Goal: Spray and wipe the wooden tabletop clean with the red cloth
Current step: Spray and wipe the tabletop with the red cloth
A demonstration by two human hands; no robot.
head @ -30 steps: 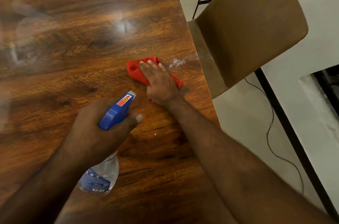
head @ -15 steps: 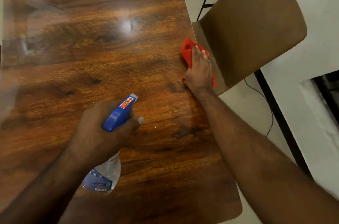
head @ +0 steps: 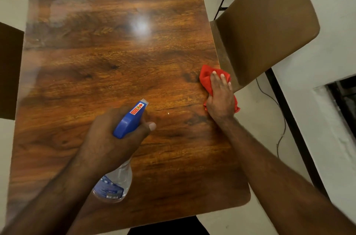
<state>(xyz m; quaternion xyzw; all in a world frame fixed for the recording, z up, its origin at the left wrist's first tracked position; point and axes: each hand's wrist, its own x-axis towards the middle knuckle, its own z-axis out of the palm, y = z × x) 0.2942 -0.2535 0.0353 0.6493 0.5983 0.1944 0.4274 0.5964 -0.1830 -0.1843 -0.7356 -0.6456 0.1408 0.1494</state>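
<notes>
The right hand [head: 220,98] lies flat with straight fingers on the red cloth [head: 204,79], pressing it onto the wooden tabletop [head: 115,61] at its right edge, just beside the brown chair [head: 269,23]. To the left and nearer, the left hand [head: 113,138] is wrapped round the neck of the spray bottle [head: 115,184], holding it above the wood with the blue nozzle aimed far.

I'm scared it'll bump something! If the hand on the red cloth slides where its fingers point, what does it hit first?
Probably the brown chair, past the right hand and red cloth at the tabletop edge; depth is unclear.
</notes>
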